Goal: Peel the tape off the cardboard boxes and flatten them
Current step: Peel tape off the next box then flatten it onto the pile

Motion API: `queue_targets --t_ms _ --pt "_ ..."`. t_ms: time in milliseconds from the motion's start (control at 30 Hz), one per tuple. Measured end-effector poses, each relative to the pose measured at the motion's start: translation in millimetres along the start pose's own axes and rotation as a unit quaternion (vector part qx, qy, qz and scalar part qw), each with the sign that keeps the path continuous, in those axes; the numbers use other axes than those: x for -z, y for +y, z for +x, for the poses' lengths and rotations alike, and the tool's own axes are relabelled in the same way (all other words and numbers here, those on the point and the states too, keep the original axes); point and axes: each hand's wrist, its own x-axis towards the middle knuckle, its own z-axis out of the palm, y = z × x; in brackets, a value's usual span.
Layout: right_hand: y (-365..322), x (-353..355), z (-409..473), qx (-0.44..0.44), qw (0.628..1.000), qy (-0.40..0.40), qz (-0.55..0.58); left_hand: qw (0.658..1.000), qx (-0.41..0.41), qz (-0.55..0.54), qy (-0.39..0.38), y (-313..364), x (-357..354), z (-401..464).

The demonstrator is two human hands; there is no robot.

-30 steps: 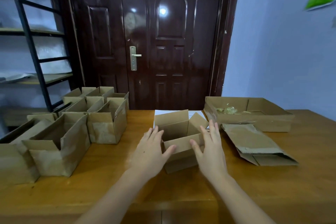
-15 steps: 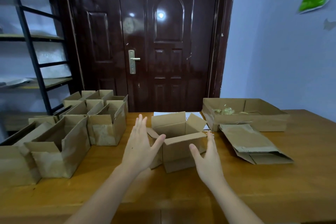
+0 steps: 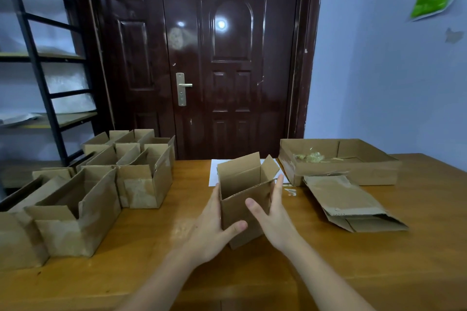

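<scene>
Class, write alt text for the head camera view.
Two bare hands, left hand and right hand, hold a small open brown cardboard box over a wooden table; more open cardboard boxes stand left, a flattened cardboard box lies right.

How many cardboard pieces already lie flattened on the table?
1: the flattened box lies right of the held box, in front of the shallow tray. More may lie hidden beneath it.

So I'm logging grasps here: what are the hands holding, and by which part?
A small open cardboard box, held between both hands by its side walls: left hand on its left wall, right hand on its right, thumbs across the front.
</scene>
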Motion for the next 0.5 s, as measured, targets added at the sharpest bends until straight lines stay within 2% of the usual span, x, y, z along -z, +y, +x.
queue_targets --t_ms 200,500 --pt "-15 1 12 -0.016 0.999 -0.019 0.025 1.0 -0.023 0.016 -0.014 4 -14 -3" --pt "-15 3 12 -0.003 0.988 -0.111 0.105 0.995 -0.052 0.075 -0.04 18 -32 -10"
